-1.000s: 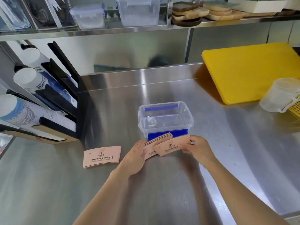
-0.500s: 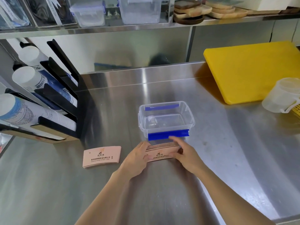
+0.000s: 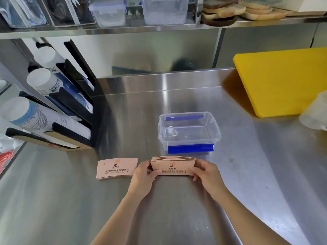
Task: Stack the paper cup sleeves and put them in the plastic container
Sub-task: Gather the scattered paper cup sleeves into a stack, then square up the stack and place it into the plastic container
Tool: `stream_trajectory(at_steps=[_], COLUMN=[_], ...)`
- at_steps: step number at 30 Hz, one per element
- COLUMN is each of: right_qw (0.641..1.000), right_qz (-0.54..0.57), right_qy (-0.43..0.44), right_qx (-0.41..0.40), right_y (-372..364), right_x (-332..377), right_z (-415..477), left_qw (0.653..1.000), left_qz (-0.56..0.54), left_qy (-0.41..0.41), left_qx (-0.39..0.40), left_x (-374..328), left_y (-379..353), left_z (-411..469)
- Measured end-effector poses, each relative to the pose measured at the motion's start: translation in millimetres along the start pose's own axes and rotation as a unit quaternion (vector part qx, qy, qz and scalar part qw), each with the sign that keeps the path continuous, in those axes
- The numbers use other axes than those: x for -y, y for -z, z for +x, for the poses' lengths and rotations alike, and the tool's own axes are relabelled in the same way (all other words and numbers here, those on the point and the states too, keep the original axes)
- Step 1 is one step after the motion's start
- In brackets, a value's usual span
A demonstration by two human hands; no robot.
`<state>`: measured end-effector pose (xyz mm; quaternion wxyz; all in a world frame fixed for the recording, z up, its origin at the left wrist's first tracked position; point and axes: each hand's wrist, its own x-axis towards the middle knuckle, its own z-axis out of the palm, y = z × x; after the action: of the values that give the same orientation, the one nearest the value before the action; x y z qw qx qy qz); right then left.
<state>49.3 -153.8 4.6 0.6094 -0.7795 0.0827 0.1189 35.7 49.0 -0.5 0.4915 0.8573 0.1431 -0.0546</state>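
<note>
- The left hand (image 3: 143, 172) and right hand (image 3: 206, 171) each pinch one short end of a stack of pink paper cup sleeves (image 3: 172, 166), which stands on its long lower edge on the table (image 3: 247, 174), printed face toward the person.
- Between the two hands the stack looks squared up; the upper edges show as several thin layers lying close together.
- A second lot of sleeves (image 3: 116, 167) lies flat on the table just to the left of the left hand, untouched; how many it holds I cannot tell.
- The plastic container (image 3: 189, 129) sits just beyond the hands, lid off and with nothing in it, its blue clip (image 3: 190, 148) facing the stack and near it, not touching.
- Handling, as I judge it: the sleeves are light, thin card, stiff along their length but quick to fan or slide apart, so pressing inward from both ends is the sound grip; a grip from above alone could let the lower ones slip.
- The flat lot would best be gathered in first, with a fingertip under one edge, since it lies flush on smooth steel.
- Room: the table is bare in front of and to the right of the right hand; the black cup rack (image 3: 74, 121) stands well off to the left, and the yellow cutting board (image 3: 283, 80) lies far right.
- The container's near rim and clip are what the stack has to be lifted over.
</note>
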Motion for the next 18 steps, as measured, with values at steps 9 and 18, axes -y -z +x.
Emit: stream_trajectory(at_steps=[9, 18], right_qw=[0.996, 0.996], right_qz=[0.001, 0.071], right_qy=[0.073, 0.015], right_qx=[0.053, 0.044], right_y=[-45.6, -101.0], right_x=[47.0, 61.4], right_z=[3.3, 10.9], left_qw=[0.991, 0.967], left_qz=[-0.107, -0.192], left_qy=[-0.006, 0.060], left_qx=[-0.082, -0.154], left_x=[-3.7, 16.8], left_y=[69.5, 112.9], left_z=[-8.6, -19.5])
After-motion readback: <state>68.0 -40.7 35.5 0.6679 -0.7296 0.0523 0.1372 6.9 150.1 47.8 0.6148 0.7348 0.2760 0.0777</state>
